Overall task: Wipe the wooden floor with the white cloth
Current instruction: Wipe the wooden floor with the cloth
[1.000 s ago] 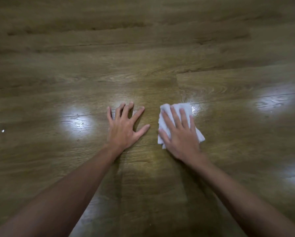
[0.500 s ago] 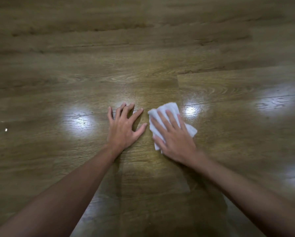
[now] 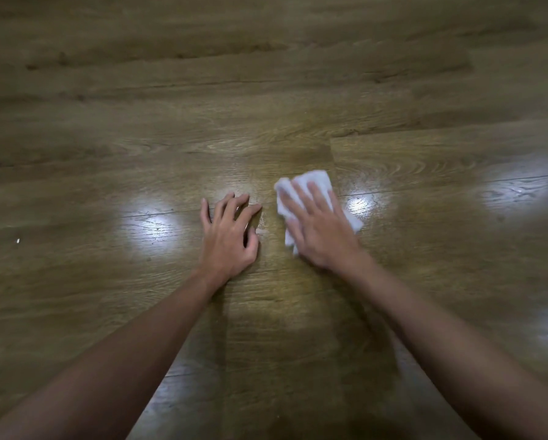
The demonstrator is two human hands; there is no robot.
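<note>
Head view: we press white cloth (image 3: 314, 198) flat on wooden floor (image 3: 298, 122) under right hand (image 3: 317, 230), fingers straight, mid-wipe. Left hand (image 3: 228, 236) at cloth's 9 o'clock braces on floor, fingers loosely spread, holding nothing. Next stroke likely needs steady downward pressure.

At centre frame, the left hand (image 3: 228, 239) rested on the brown wooden plank floor (image 3: 298, 90). Just right of it, apart, the right hand (image 3: 320, 230) lay flat on the folded white cloth (image 3: 314, 181), which lay on the floor.
</note>
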